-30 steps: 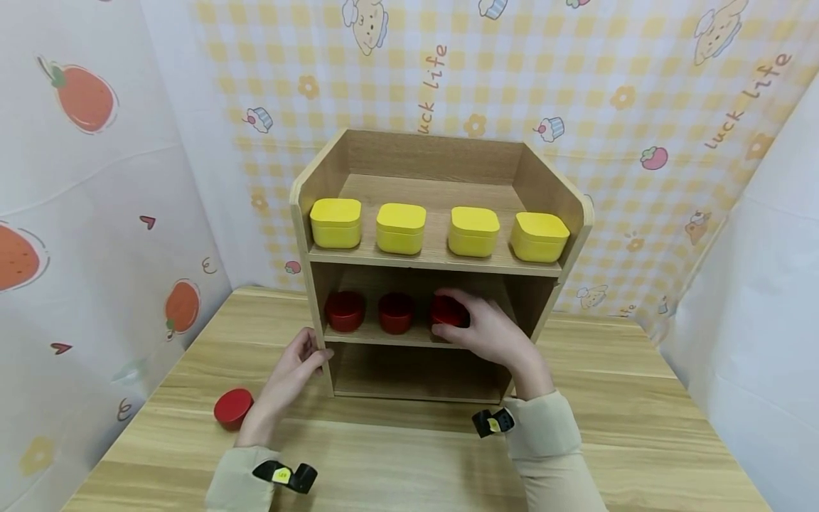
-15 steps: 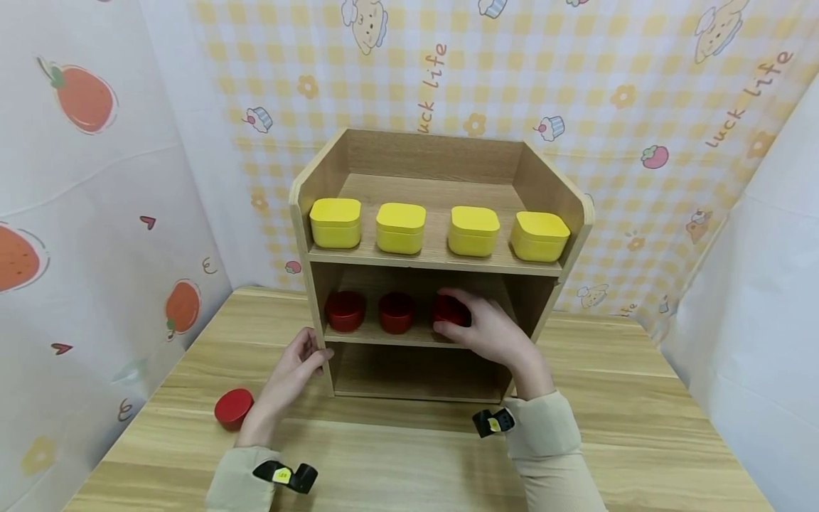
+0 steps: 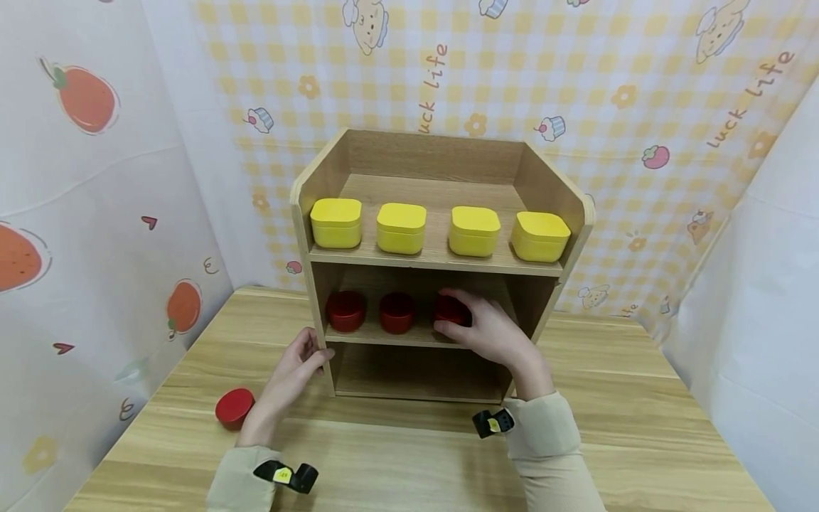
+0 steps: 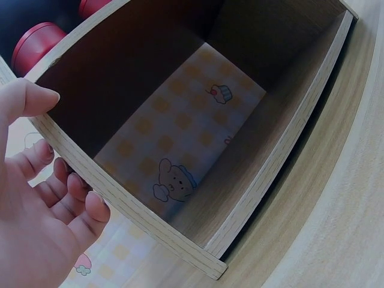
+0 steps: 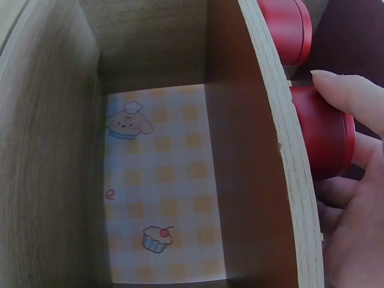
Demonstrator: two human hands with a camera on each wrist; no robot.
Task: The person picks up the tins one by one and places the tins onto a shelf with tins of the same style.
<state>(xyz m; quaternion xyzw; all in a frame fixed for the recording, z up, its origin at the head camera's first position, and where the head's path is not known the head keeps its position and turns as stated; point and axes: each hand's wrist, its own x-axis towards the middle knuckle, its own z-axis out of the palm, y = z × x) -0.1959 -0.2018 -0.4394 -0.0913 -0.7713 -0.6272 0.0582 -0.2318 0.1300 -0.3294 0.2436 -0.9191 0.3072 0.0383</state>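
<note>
My right hand (image 3: 493,331) holds a red round tin (image 5: 324,132) on the middle level of a small wooden shelf (image 3: 409,340). Its thumb and fingers lie on either side of the tin. Two more red round tins, a left one (image 3: 346,311) and a middle one (image 3: 397,313), stand on the same level. My left hand (image 4: 45,198) grips the shelf's left side panel (image 4: 129,198), thumb over the front edge and the other fingers outside. Another red round tin (image 3: 234,409) stands on the table beside my left wrist.
Several yellow lidded boxes (image 3: 401,229) line the front of the shelf's top level. Under the red tins, the bottom level (image 3: 419,373) has no back panel; patterned cloth shows through. The wooden table (image 3: 614,398) extends to both sides, with cloth walls behind and beside it.
The red tin in my right hand has shifted slightly to the right along the middle level. My left hand stays on the side panel.
</note>
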